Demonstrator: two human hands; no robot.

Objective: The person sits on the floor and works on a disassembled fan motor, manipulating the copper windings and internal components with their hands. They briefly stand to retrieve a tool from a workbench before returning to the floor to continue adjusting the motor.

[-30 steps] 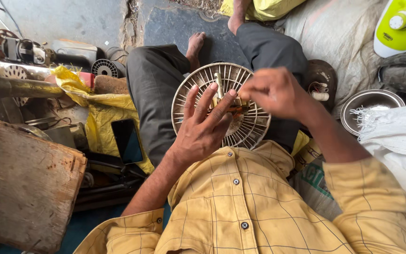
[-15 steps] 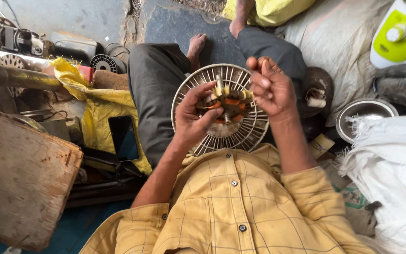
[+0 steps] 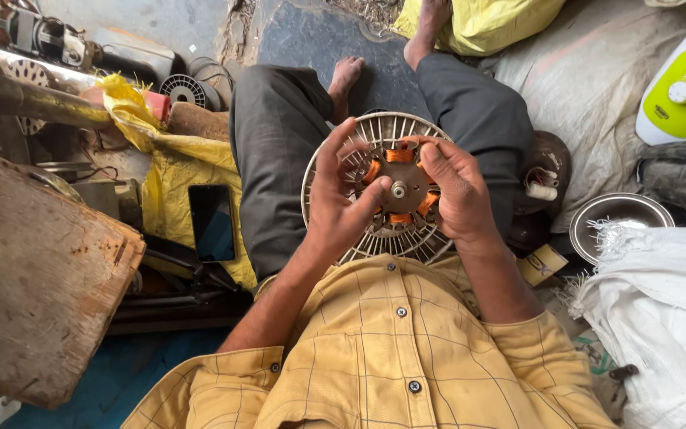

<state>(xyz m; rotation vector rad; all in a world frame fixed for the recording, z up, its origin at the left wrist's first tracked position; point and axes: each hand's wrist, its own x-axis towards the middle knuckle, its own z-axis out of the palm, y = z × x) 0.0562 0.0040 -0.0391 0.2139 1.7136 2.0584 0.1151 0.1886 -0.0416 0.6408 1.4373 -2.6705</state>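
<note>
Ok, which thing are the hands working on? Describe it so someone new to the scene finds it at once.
Start at the seated person's lap, between the grey trouser legs. There rests a round, pale slotted motor disc, gripped by the left hand and the right hand. Its ring of orange copper coils around a small central shaft sets it apart from the plain steel bowl to its right.

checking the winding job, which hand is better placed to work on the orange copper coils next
Probably the right hand: its fingertips already rest on the orange copper coils of the round white ribbed motor disc, while the left hand steadies the rim.
</note>
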